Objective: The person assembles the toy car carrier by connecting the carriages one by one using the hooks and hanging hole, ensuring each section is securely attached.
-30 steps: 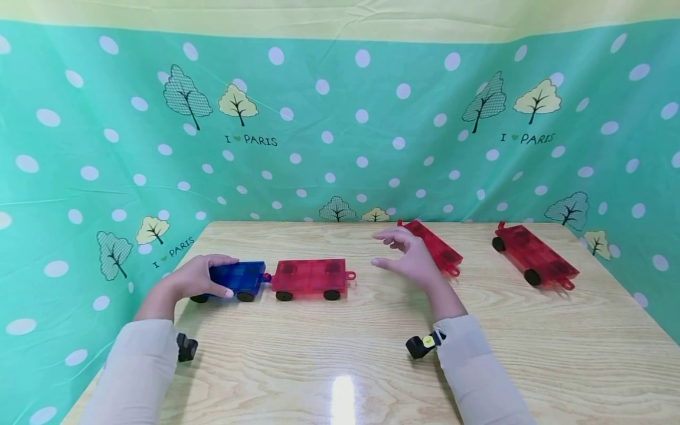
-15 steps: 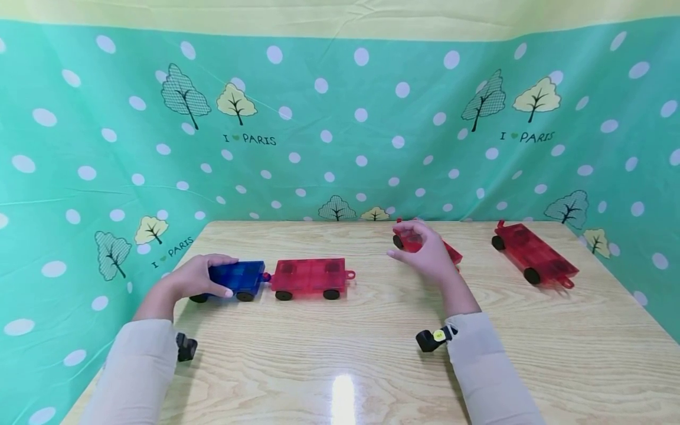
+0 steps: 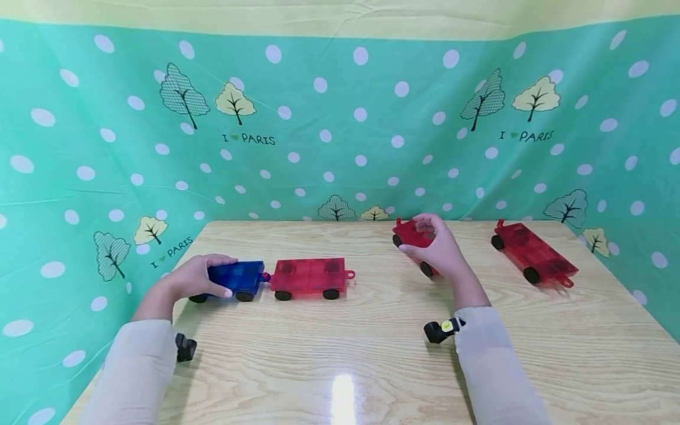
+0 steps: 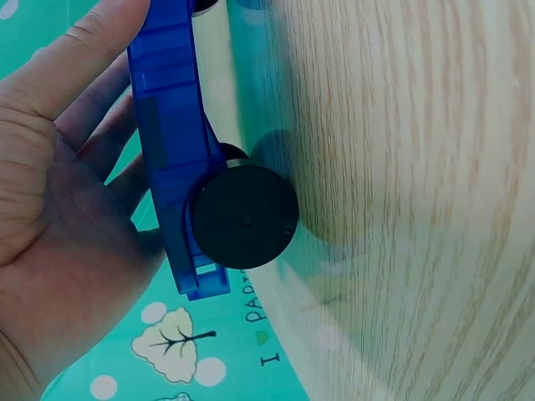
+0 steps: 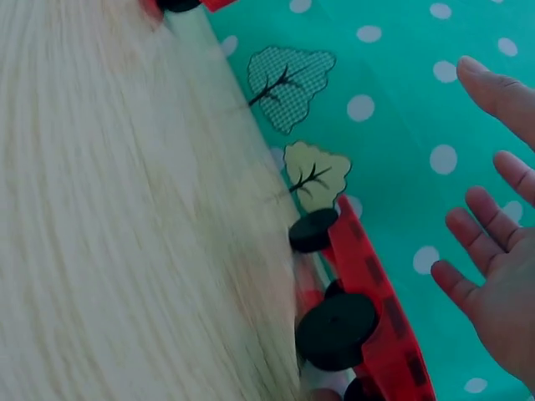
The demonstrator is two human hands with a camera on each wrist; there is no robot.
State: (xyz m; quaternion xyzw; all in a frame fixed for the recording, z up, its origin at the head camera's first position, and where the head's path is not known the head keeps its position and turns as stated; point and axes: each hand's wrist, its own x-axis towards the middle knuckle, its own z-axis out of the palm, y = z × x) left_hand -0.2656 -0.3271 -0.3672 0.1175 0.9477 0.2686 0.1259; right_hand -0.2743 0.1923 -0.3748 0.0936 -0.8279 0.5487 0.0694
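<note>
At the left of the head view, my left hand (image 3: pixel 199 277) grips a translucent blue toy train car (image 3: pixel 241 274) with black wheels, thumb on its near side. In the left wrist view, the blue car's wheel (image 4: pixel 245 215) stands close to the wood. A red train car (image 3: pixel 308 274) is linked to its right end. My right hand (image 3: pixel 443 248) is over a second red car (image 3: pixel 409 231), partly covering it, with fingers and thumb spread. In the right wrist view, a gap separates that hand (image 5: pixel 501 276) from the red car (image 5: pixel 380 305).
A third red car (image 3: pixel 536 251) stands slanted at the right of the wooden table (image 3: pixel 297 354). Behind the table and along its sides hangs a green dotted cloth (image 3: pixel 361 141). Light reflects off the table's near part.
My right hand has moved to the right, from beside the second red car to over it. My left hand and the linked cars have stayed put.
</note>
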